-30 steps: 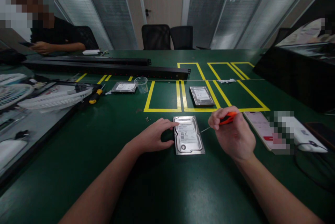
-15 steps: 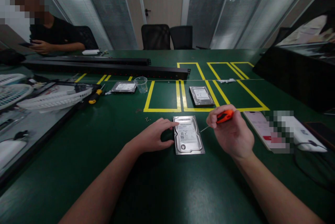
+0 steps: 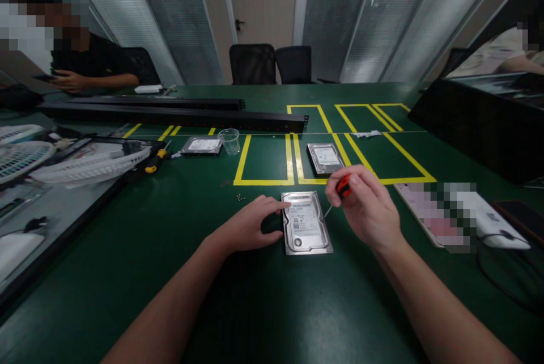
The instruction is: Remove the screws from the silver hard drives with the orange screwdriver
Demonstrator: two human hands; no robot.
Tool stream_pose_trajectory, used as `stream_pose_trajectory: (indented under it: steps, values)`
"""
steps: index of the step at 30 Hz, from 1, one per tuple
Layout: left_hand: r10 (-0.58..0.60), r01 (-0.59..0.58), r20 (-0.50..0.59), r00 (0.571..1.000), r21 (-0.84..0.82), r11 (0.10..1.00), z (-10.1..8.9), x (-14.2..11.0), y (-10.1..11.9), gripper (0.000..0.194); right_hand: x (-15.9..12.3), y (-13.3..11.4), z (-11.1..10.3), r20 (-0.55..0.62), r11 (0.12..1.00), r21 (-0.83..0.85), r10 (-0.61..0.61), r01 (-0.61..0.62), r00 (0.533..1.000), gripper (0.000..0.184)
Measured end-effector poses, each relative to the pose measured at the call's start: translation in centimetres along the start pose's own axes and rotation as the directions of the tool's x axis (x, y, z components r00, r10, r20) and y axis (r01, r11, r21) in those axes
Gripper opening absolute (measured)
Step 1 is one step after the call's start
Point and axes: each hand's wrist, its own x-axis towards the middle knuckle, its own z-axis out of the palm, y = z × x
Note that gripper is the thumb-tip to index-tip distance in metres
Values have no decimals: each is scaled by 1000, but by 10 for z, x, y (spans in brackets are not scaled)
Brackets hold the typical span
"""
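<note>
A silver hard drive [image 3: 306, 223] lies label up on the green table [image 3: 178, 228] right in front of me. My left hand [image 3: 250, 223] rests against its left edge, index finger on the top left corner and thumb on the side. My right hand [image 3: 364, 207] is closed round an orange-handled screwdriver [image 3: 342, 185]. Its thin shaft slants down toward the drive's upper right edge. A few small screws [image 3: 240, 197] lie on the table left of the drive.
A second drive [image 3: 325, 157] sits in a yellow-taped box, a third [image 3: 201, 145] beside a clear plastic cup [image 3: 230, 140]. A yellow-handled screwdriver [image 3: 155, 161], white fan grilles [image 3: 85, 163] and long black strips [image 3: 170, 115] are at left. A person sits far left. Papers [image 3: 420, 205] lie at right.
My right hand has moved left toward the drive and tipped the screwdriver more upright, so its tip is now close to the drive's right edge. The left hand has stayed put.
</note>
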Motion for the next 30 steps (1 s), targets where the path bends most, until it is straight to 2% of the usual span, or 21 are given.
stream_pose_trajectory:
  steps: [4, 9, 14, 18, 20, 24, 30]
  values:
    - [-13, 13, 6, 1000, -3, 1000, -1, 0, 2, 67, -2, 4, 1, -16, 999, 41, 3, -2, 1000, 34]
    - [3, -3, -1, 1000, -2, 1000, 0, 0, 1, 66, -4, 8, 0, -63, 999, 29, -19, 21, 998, 10]
    - [-11, 11, 0, 1000, -5, 1000, 2, 0, -2, 66, -6, 6, 2, -50, 999, -4, -36, 36, 998, 14]
    - [-23, 23, 11, 1000, -8, 1000, 0, 0, -1, 67, -7, 5, 2, -66, 1000, -1, -22, 22, 998, 36]
    - [-19, 19, 10, 1000, -7, 1000, -1, 0, 1, 67, -8, 5, 1, -68, 1000, 20, -11, 12, 998, 33]
    - [6, -6, -4, 1000, -1, 1000, -1, 0, 2, 66, -7, 5, 0, -77, 998, 40, -39, 42, 996, 11]
    - [-2, 2, 0, 1000, -1, 1000, 1, 0, -1, 67, -8, 4, 0, -75, 999, 8, -37, 37, 997, 15]
